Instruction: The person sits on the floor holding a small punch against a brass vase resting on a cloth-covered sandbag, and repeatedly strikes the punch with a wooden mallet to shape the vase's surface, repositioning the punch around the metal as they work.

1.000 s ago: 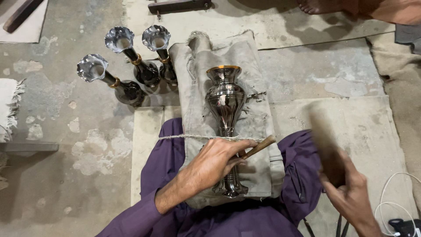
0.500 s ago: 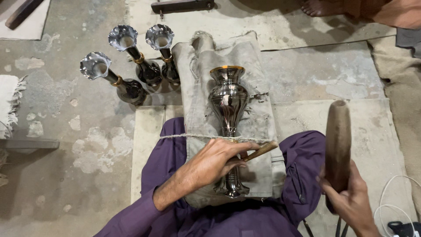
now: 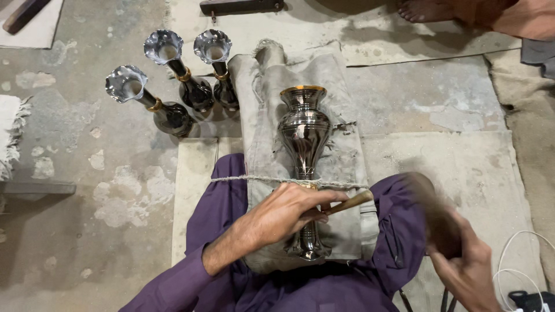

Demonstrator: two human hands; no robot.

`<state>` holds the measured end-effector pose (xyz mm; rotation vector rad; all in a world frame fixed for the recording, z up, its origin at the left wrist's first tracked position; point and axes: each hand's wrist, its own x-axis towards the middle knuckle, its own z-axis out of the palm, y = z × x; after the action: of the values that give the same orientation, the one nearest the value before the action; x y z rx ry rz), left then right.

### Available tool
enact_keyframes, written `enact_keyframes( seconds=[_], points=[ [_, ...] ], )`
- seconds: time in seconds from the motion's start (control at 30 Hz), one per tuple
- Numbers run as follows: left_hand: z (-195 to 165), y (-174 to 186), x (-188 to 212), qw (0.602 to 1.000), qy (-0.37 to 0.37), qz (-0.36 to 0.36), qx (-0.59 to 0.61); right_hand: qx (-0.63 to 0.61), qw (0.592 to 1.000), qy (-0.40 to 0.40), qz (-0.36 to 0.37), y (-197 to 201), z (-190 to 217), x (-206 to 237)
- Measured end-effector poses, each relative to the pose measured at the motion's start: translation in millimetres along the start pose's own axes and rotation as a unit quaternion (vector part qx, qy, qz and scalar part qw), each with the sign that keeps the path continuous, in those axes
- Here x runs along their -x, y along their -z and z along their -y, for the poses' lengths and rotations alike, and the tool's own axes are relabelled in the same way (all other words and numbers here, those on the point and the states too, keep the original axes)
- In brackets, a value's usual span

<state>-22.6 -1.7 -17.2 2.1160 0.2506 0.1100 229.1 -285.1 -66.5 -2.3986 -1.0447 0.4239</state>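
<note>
Hidden/unclear first: the mallet (image 3: 436, 216) in the right hand (image 3: 468, 271) is a brown blur, shape hard to read, and the hand itself runs off the bottom edge. The vase (image 3: 304, 173) has its lower stem partly covered by the left hand (image 3: 283, 216). At top right, another person's bare foot (image 3: 425, 10) is cut by the frame edge.

Vs half a sec ago: the mallet was sharp and upright, out to the right; now it's tilted in toward the vase and smeared. Left hand, vase and cloth haven't shifted.

The vase lies along the person's lap on a grey cloth (image 3: 341, 144), mouth pointing away. Dark polished metal w/ a gold rim, fine rings round the belly, a cord (image 3: 243, 179) tied across its neck.

Left hand closed around a thin wooden-handled tool (image 3: 350, 202), tip against the stem. Right hand closed on the mallet.

Three similar vases (image 3: 173, 81) stand on the floor (image 3: 75, 150) at upper left.
</note>
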Motion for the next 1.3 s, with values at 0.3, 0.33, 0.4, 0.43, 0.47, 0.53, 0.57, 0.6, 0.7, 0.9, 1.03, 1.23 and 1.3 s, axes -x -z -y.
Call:
enact_keyframes(
  seconds=[0.3,0.33,0.4,0.43,0.47,0.53,0.57,0.6,0.7,0.9,1.03,1.23,1.3],
  points=[
    [2.0,3.7,0.8,0.999,-0.042,0.017,0.025,-0.129,0.988,0.048,-0.064,-18.2,-2.1,19.7],
    [3.5,4.1,0.9,0.998,-0.055,0.019,0.032,-0.019,0.997,0.03,-0.068,-18.6,-1.8,21.2],
    [7.5,5.3,1.0,0.995,-0.08,0.027,0.044,-0.007,0.994,0.037,-0.099,-20.4,0.3,23.1],
    [9.3,4.9,1.3,0.994,-0.101,0.022,0.042,-0.103,0.985,0.064,-0.122,-23.1,2.5,23.0],
    [11.3,4.7,1.9,0.992,-0.122,0.019,0.039,-0.198,0.965,0.089,-0.144,-24.6,4.6,23.7],
    [15.4,4.2,1.2,0.988,-0.149,0.022,0.025,-0.02,0.993,0.056,-0.103,-22.4,8.2,26.8],
    [17.4,4.1,0.6,0.987,-0.155,0.028,0.013,0.071,0.993,0.04,-0.081,-20.3,10.0,28.0],
    [19.2,3.9,0.3,0.986,-0.161,0.036,0.002,-0.027,0.991,0.059,-0.12,-23.6,12.5,28.5],
    [22.0,3.4,-1.5,0.986,-0.153,0.059,-0.008,-0.157,0.968,0.107,-0.166,-24.9,13.4,30.3],
    [25.0,6.3,0.9,0.977,-0.197,0.076,0.009,-0.06,0.978,0.125,-0.158,-19.6,-12.3,33.5],
    [31.6,7.9,1.9,0.969,-0.23,0.071,0.056,-0.043,0.97,0.166,-0.17,-23.6,-22.5,35.9],
    [39.4,0.5,4.7,0.965,-0.24,0.034,0.095,0.072,0.975,0.171,-0.121,1.2,-22.5,27.9],
    [37.7,-7.1,4.6,0.979,-0.191,0.038,0.063,0.113,0.971,0.174,-0.119,4.6,-19.5,23.4]
  ],
)
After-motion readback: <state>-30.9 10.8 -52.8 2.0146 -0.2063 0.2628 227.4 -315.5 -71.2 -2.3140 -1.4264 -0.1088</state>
